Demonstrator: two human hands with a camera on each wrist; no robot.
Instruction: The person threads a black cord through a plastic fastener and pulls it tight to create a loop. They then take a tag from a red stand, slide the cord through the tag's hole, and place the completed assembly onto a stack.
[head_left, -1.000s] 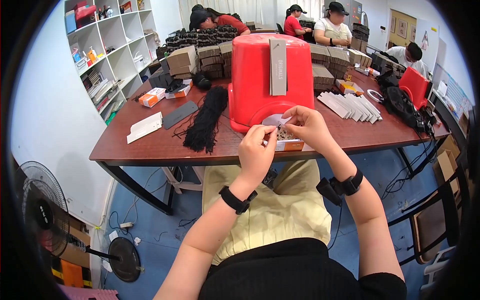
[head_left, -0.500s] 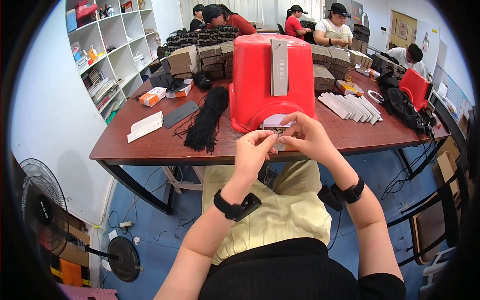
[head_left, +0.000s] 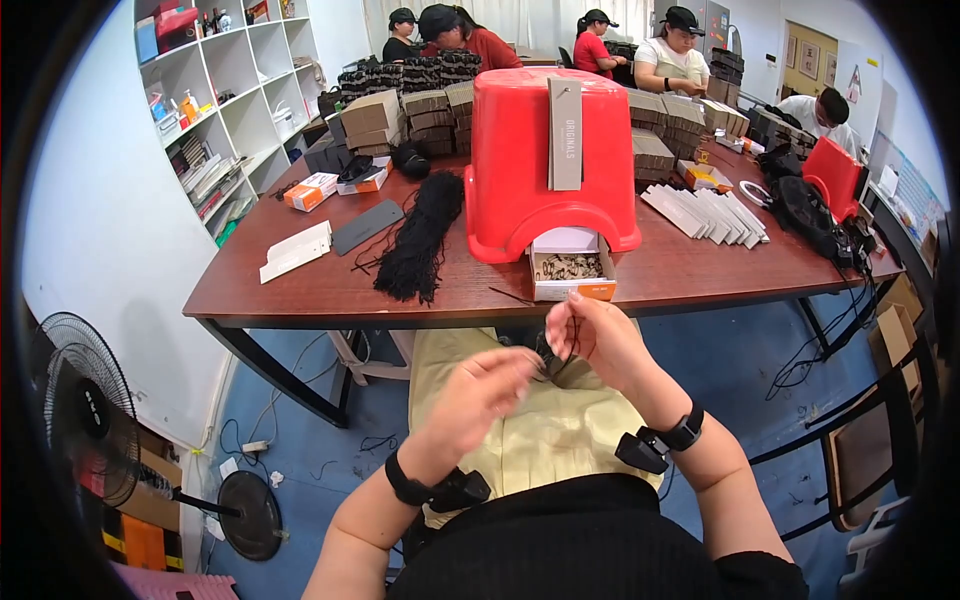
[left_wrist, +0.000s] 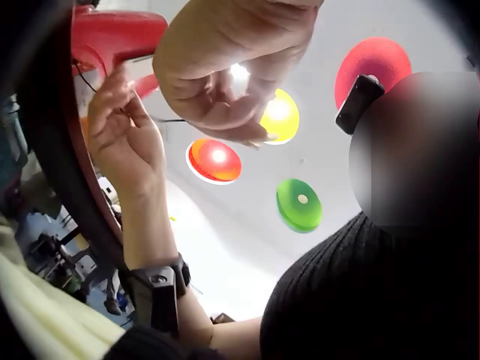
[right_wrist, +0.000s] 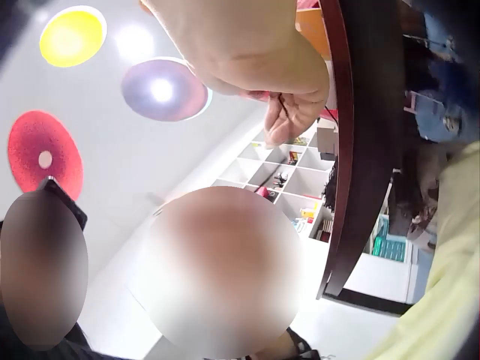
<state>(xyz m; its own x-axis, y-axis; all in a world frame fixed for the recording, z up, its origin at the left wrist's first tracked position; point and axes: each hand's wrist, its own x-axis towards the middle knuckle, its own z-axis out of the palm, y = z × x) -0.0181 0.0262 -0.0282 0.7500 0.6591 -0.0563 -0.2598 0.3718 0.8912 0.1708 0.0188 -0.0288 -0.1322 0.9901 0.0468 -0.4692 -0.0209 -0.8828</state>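
Right hand [head_left: 605, 345] curls its fingers on a thin black cord [right_wrist: 283, 104] near the table [head_left: 720, 280], above the lap [head_left: 560, 430]; left hand [head_left: 475, 395] is a blur beside it, and whether it grips anything I cannot tell. Beyond them, an open box [head_left: 575, 291] of small pieces [head_left: 572, 267] sits at the red stool's [head_left: 505, 160] arch.

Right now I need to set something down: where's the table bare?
The brown table is bare in front of the white cards, left of the black cord bundle, and in front of the fanned grey cards, right of the open cardboard box. Behind the red plastic stool, grey-brown stacks crowd it.
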